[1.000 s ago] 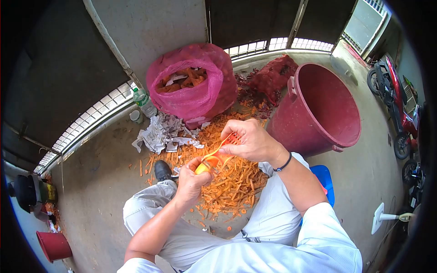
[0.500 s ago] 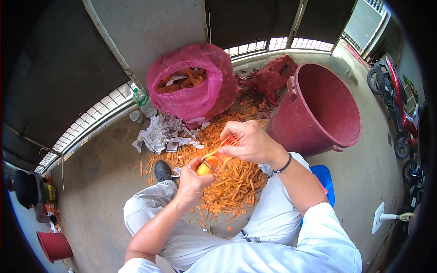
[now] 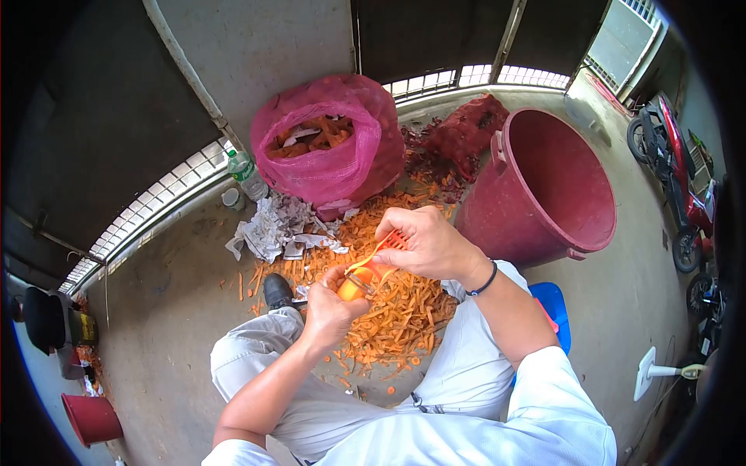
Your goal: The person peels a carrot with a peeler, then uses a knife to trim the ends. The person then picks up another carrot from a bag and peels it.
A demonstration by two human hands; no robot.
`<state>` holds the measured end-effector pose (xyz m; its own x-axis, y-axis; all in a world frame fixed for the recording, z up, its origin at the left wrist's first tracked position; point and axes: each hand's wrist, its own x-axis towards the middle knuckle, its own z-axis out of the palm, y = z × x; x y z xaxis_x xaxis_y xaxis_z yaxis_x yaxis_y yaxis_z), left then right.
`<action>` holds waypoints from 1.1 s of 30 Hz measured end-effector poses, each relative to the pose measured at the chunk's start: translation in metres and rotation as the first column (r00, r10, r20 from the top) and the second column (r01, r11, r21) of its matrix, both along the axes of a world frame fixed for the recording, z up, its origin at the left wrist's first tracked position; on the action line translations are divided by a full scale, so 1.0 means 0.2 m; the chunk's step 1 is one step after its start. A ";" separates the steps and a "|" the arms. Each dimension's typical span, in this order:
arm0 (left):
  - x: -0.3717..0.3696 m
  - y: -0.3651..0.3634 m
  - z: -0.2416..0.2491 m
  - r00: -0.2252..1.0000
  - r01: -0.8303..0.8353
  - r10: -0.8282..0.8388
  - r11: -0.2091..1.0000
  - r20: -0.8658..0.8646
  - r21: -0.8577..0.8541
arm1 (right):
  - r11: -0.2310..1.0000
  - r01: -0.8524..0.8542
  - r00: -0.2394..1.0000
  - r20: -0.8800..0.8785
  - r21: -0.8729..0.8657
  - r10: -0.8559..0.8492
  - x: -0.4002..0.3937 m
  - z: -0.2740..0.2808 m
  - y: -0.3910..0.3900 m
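Note:
My left hand (image 3: 330, 312) is closed around a carrot (image 3: 352, 290), whose bright orange, freshly peeled surface shows beyond my thumb. My right hand (image 3: 431, 247) grips an orange peeler (image 3: 396, 239) by its ridged handle, and the metal blade lies across the carrot, touching it or just over it. Both hands are close together above a wide heap of carrot peelings (image 3: 400, 318) on the floor between my legs. Part of the carrot is hidden by my left fingers.
A pink mesh sack (image 3: 373, 140) with peelings stands ahead, next to crumpled paper (image 3: 272, 229) and a plastic bottle (image 3: 247, 177). A large maroon bin (image 3: 497, 206) is at the right, with a red net sack (image 3: 468, 133) behind. Motorbikes (image 3: 674, 171) are far right.
My left hand and the carrot have shifted very slightly, and the peeler blade sits a touch differently on the carrot. Everything else looks the same.

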<state>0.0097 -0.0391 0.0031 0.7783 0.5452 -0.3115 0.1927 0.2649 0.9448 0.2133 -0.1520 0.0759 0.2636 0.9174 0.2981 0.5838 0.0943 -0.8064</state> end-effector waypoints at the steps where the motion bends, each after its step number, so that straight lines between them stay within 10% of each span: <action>1: 0.00 0.00 0.00 1.000 0.005 -0.005 0.999 0.007 0.041 | 1.000 -0.013 1.000 0.002 -0.009 0.013 0.00 0.00 0.00; 4: -0.01 -0.01 0.00 1.000 0.001 -0.004 0.990 0.017 0.144 | 0.974 0.225 0.883 0.417 0.032 -0.217 0.09 -0.02 -0.01; 8: -0.01 0.00 0.03 0.999 0.034 -0.028 0.985 -0.036 0.167 | 0.992 0.125 0.973 -0.192 -0.012 -0.125 0.04 0.04 -0.05; 15: 0.00 -0.02 0.04 0.997 -0.005 -0.004 0.992 0.076 0.129 | 1.000 0.013 1.000 0.009 0.013 -0.013 0.00 -0.01 0.00; 21: -0.02 -0.01 0.03 1.000 0.021 -0.021 0.985 0.001 0.174 | 0.905 0.395 0.849 0.313 0.157 -0.425 0.13 0.04 -0.04; 23: -0.01 0.00 0.04 1.000 0.006 -0.006 0.995 -0.001 0.104 | 0.905 0.380 0.844 0.329 0.188 -0.423 0.11 0.03 -0.05; 25: 0.00 0.03 0.03 1.000 0.014 -0.009 0.981 0.027 -0.191 | 0.978 0.210 0.971 -0.113 -0.021 -0.211 0.10 0.03 -0.05; 33: -0.02 0.02 0.04 0.997 0.060 -0.038 0.945 0.074 -0.321 | 0.999 0.005 0.999 -0.042 -0.041 -0.006 0.02 -0.02 0.01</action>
<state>0.0065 -0.0348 0.0112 0.8261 0.3847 -0.4118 0.1537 0.5492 0.8215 0.2171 -0.1503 0.0723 0.2800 0.9272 0.2490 0.5499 0.0577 -0.8332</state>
